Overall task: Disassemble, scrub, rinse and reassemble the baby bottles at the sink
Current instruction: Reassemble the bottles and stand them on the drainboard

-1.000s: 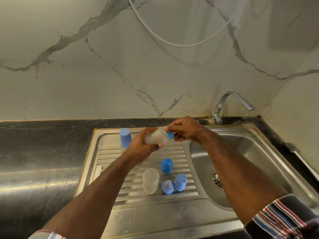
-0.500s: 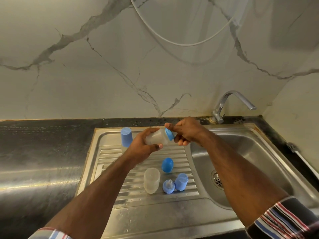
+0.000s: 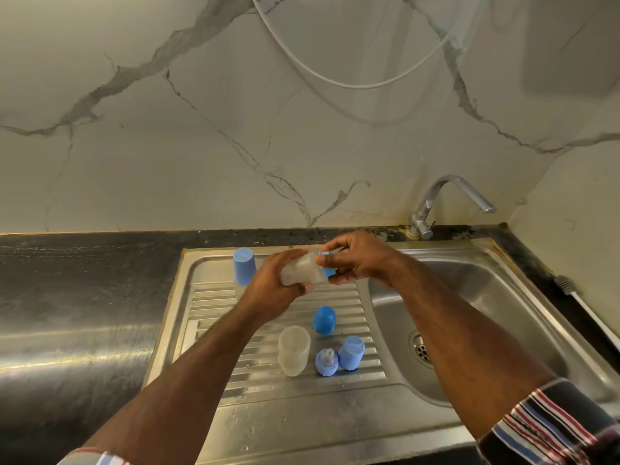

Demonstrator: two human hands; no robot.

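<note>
Steel sink drainboard (image 3: 214, 307), left hand (image 3: 271, 293) gripping bottle (image 3: 302, 271), right hand (image 3: 359, 260) gripping collar (image 3: 328, 272)

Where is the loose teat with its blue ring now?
It stands on the draining board, left of the basin, between the clear bottle and a blue cap.

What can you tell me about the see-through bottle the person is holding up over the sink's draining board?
The small cloudy translucent plastic bottle body lies nearly on its side in the air above the ribbed steel draining board. The left hand grips its base end, thumb underneath. At its mouth end sits a blue plastic screw ring, which the right hand pinches with curled fingers. It looks empty; whether it is wet cannot be told. It touches nothing but the hands and the ring.
</note>
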